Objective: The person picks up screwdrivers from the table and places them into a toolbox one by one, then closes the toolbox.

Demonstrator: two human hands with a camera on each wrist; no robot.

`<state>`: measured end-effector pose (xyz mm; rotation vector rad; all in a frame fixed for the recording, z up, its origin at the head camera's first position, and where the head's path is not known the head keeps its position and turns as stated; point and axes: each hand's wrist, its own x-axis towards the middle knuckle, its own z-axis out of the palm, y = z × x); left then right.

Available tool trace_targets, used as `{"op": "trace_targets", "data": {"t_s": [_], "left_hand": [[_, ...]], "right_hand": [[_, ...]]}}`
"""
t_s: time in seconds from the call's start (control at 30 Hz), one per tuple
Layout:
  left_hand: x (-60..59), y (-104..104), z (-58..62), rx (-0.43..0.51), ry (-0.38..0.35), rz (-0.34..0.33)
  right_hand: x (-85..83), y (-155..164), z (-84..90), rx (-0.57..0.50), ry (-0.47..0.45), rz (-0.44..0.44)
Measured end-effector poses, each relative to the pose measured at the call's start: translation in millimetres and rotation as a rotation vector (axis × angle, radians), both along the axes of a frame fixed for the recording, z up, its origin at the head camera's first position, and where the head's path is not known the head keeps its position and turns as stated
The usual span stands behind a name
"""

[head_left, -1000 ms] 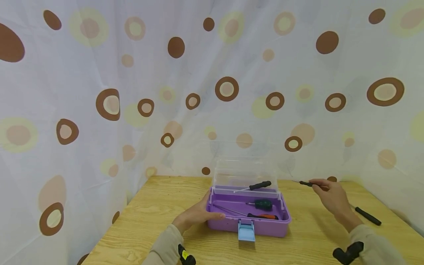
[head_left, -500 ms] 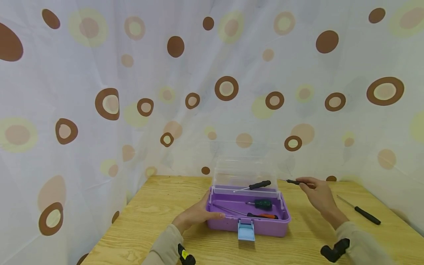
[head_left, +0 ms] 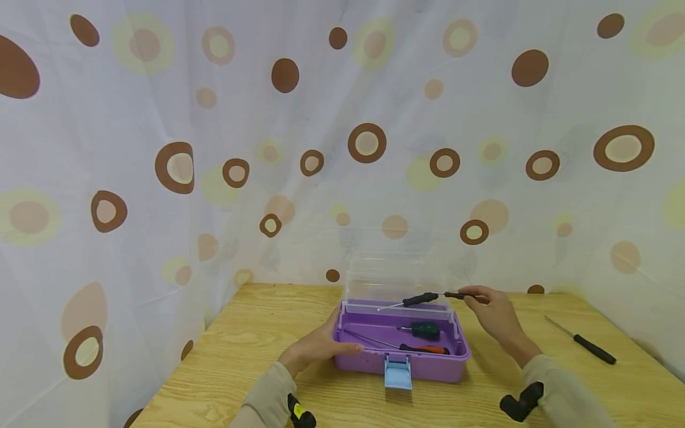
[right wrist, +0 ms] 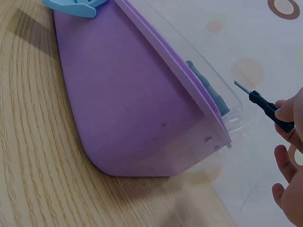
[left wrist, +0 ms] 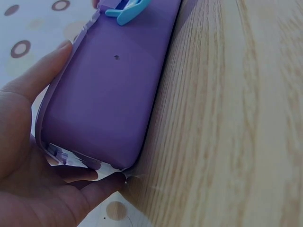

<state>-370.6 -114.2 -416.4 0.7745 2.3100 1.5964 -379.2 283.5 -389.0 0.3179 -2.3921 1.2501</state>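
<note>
A purple toolbox (head_left: 364, 364) stands on the table with its clear lid (head_left: 396, 276) tipped back. My left hand (head_left: 317, 345) holds its left end, thumb on the front rim and fingers around the corner, as the left wrist view shows. My right hand (head_left: 495, 315) pinches a small black screwdriver (right wrist: 266, 105) by its handle, tip pointing left, above the box's right rear corner. Within the box lie a green-handled screwdriver (head_left: 426, 330) and a red-and-black screwdriver (head_left: 428, 349). Another black-handled screwdriver (head_left: 420, 299) lies slanted at the rear, by the lid.
Right of the box, a long black-handled screwdriver (head_left: 594, 349) lies on the wooden table (head_left: 230, 362). A light blue latch (head_left: 398, 374) hangs down at the box's front. Behind everything is a dotted curtain (head_left: 299, 119).
My right hand has moved left with the small screwdriver, from over the table to beside the lid. The left hand and toolbox have stayed put.
</note>
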Motion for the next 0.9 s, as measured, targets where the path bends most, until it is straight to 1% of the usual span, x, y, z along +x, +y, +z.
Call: {"op": "trace_targets", "data": {"t_s": [0.23,0.47,0.73,0.9], "left_hand": [[-0.6,0,1.3,-0.010,0.006,0.004],[-1.4,0,0.9,0.000,0.014,0.003],[-1.9,0,0.5,0.010,0.015,-0.011],[-2.9,-1,-1.8,0.018,0.012,-0.011]], "right_hand": [[-2.8,-13,1.8,-0.003,0.017,0.016],[-4.6,-27,0.6,0.051,0.070,0.021],[-6.6,-34,1.1,0.055,0.015,0.045],[-7.9,-38,1.1,0.078,0.002,0.048]]}}
